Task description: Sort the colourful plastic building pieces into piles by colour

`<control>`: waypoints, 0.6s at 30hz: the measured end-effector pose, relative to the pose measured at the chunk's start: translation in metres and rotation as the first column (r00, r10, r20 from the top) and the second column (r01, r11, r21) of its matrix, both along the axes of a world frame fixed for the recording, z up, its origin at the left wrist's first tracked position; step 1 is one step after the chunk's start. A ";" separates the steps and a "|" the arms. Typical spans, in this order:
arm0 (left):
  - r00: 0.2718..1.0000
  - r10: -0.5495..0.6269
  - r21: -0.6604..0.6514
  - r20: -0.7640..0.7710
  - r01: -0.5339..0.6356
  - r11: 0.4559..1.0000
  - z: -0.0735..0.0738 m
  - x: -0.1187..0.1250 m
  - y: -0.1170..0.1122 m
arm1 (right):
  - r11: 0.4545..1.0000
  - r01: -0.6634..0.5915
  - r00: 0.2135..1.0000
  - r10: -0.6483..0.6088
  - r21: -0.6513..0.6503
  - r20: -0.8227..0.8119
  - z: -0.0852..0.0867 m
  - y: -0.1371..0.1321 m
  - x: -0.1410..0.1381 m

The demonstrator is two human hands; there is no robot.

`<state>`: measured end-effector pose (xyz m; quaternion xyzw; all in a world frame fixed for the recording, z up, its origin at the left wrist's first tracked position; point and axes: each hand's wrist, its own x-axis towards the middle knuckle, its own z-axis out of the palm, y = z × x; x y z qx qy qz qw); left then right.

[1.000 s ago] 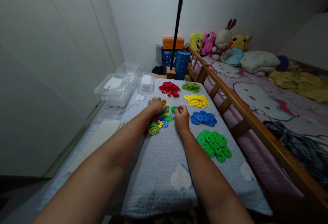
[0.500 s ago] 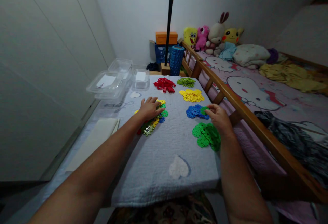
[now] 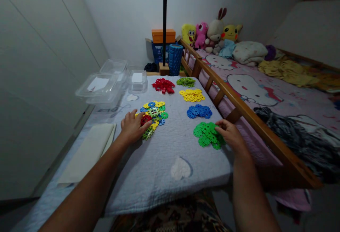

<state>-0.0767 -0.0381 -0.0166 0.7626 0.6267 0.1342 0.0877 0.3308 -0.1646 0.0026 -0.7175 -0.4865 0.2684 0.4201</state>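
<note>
My left hand [image 3: 132,127] rests at the near left side of a mixed pile of plastic building pieces [image 3: 159,104], its fingers spread and touching the edge. Yellow, blue, green and red pieces lie there, some flower-shaped, with light-green lattice ones on top. At the right, my right hand [image 3: 228,134] has thumb and fingers pinched on a green flower-shaped disc [image 3: 214,128] at the edge of the green disc pile [image 3: 205,133]. Just behind sit blue flower-shaped discs [image 3: 199,111].
Yellow [image 3: 191,95], light-green [image 3: 186,81] and red piles [image 3: 163,85] lie farther back. Clear plastic boxes [image 3: 97,85] stand at the left, behind a folded pale sheet [image 3: 87,150]. A wooden bed rail [image 3: 239,104] runs along the right side.
My right hand has brought the green disc from above the blue pile down to the green pile. My left hand has drawn back toward me and left, uncovering more of the mixed pieces.
</note>
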 end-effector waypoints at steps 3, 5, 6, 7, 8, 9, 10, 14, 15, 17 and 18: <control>1.000 0.027 0.006 0.016 -0.027 1.000 -0.004 -0.004 -0.005 | 1.000 -0.015 0.997 0.015 -0.004 0.082 -0.009 0.001 -0.002; 0.999 0.021 0.029 0.042 -0.022 0.999 -0.008 -0.006 -0.007 | 1.000 0.000 0.985 0.000 -0.002 0.172 -0.014 0.003 -0.002; 0.998 0.013 0.044 0.061 -0.015 0.999 -0.010 -0.007 -0.007 | 1.000 0.012 0.974 -0.013 0.004 0.227 -0.016 0.003 -0.001; 0.996 0.005 0.059 0.084 -0.009 0.998 -0.012 -0.007 -0.007 | 1.000 0.023 0.959 -0.026 0.015 0.283 -0.016 0.004 -0.001; 0.994 -0.004 0.074 0.107 -0.004 0.997 -0.014 -0.008 -0.007 | 0.999 0.031 0.941 -0.040 0.030 0.337 -0.016 0.005 -0.001; 0.991 -0.010 0.089 0.130 -0.001 0.996 -0.015 -0.009 -0.007 | 0.998 0.038 0.922 -0.053 0.046 0.384 -0.015 0.006 -0.001; 0.989 -0.017 0.102 0.150 0.002 0.995 -0.017 -0.009 -0.007 | 0.997 0.044 0.905 -0.066 0.062 0.421 -0.014 0.007 -0.003; 0.979 -0.043 0.125 0.201 0.018 0.992 -0.023 -0.010 -0.006 | 0.994 0.032 0.879 -0.076 0.101 0.471 -0.002 0.018 -0.028; 0.975 -0.048 0.126 0.217 0.021 0.992 -0.023 -0.011 -0.006 | 0.995 -0.007 0.883 -0.038 0.095 0.467 0.002 0.023 -0.040; 0.963 -0.063 0.131 0.264 0.029 0.991 -0.024 -0.013 -0.004 | 0.988 -0.149 0.885 0.112 0.047 0.453 0.010 0.035 -0.070; 0.953 -0.075 0.137 0.292 0.036 0.990 -0.025 -0.014 -0.003 | 0.969 -0.248 0.866 0.220 0.002 0.450 0.013 0.042 -0.087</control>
